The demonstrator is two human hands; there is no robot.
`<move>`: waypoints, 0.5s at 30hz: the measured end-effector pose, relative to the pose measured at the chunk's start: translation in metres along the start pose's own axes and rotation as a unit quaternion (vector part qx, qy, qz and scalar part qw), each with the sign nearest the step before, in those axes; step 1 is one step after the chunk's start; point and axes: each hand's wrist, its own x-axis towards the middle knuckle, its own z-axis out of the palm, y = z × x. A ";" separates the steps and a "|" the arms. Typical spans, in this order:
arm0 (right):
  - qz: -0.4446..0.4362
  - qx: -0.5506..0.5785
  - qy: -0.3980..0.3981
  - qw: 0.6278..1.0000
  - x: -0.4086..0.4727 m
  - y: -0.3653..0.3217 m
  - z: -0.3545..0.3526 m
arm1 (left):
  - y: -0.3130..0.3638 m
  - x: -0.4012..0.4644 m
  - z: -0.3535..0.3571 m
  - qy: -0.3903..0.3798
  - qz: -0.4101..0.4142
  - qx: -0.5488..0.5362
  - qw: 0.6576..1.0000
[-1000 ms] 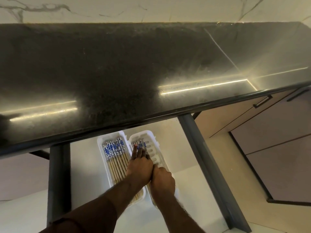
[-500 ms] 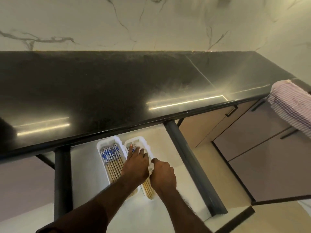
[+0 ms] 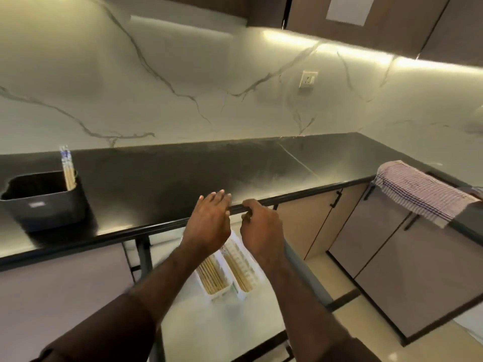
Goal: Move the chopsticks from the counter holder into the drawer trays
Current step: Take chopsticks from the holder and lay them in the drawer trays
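I see the black counter running wide under the marble wall, with the open drawer below its front edge. A dark holder stands at the counter's left, a few chopsticks upright in its right corner. Two white trays in the drawer hold more chopsticks lying flat. My left hand hangs above them, fingers straight and together; my right hand beside it has fingers loosely curled, holding nothing I can see.
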 end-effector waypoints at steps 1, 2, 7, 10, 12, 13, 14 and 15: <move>-0.013 0.017 0.014 1.000 -0.002 -0.014 -0.007 | -0.001 -0.003 -0.017 0.016 0.004 -0.003 1.000; -0.026 0.034 0.023 0.999 -0.003 -0.029 -0.012 | -0.004 -0.007 -0.033 0.031 0.004 -0.006 1.000; -0.092 0.079 0.044 0.992 -0.004 -0.106 -0.020 | -0.038 -0.021 -0.106 0.093 -0.005 -0.009 0.996; -0.131 0.095 0.052 0.986 -0.005 -0.149 -0.008 | -0.071 -0.028 -0.139 0.114 -0.015 -0.003 0.993; -0.151 0.098 0.050 0.982 -0.004 -0.178 0.009 | -0.100 -0.032 -0.155 0.125 -0.032 -0.007 0.992; -0.158 0.101 0.045 0.981 -0.003 -0.192 0.020 | -0.116 -0.034 -0.161 0.129 -0.041 -0.007 0.991; -0.164 0.103 0.040 0.980 -0.003 -0.203 0.030 | -0.131 -0.035 -0.166 0.132 -0.048 -0.007 0.990; -0.171 0.106 0.034 0.979 0.000 -0.217 0.043 | -0.150 -0.036 -0.171 0.136 -0.056 -0.008 0.989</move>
